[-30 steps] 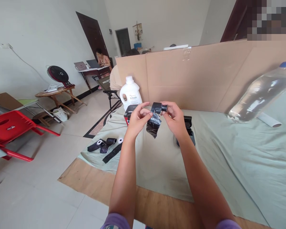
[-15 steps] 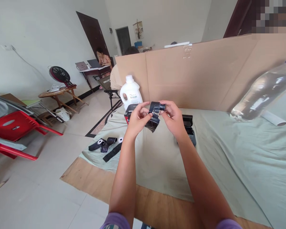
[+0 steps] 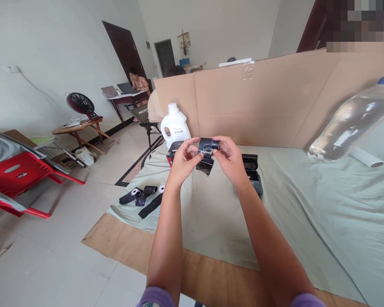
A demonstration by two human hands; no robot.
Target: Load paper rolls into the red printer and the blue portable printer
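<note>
A roll of black film [image 3: 206, 146] is held up over the cloth-covered table, a loose strip hanging below it. My left hand [image 3: 188, 158] pinches its left side between thumb and fingers. At its right end my right hand [image 3: 228, 157] grips with closed fingers. Behind my right wrist lies an open black device [image 3: 254, 181], partly hidden. A black and red box [image 3: 174, 150] stands behind my left hand. More black strips [image 3: 151, 206] and small rolls with white cores [image 3: 135, 192] rest at the cloth's left side.
A white jug [image 3: 176, 124] stands before an upright cardboard sheet [image 3: 249, 104]. On the right, a large clear bottle [image 3: 352, 121] leans beside a white tube [image 3: 367, 157]. Left are a red chair [image 3: 19, 175] and a fan [image 3: 82, 103]. A person sits at a far desk.
The black roll has turned slightly between my hands, and my right hand has shifted a little left. The camera view has tilted slightly.
</note>
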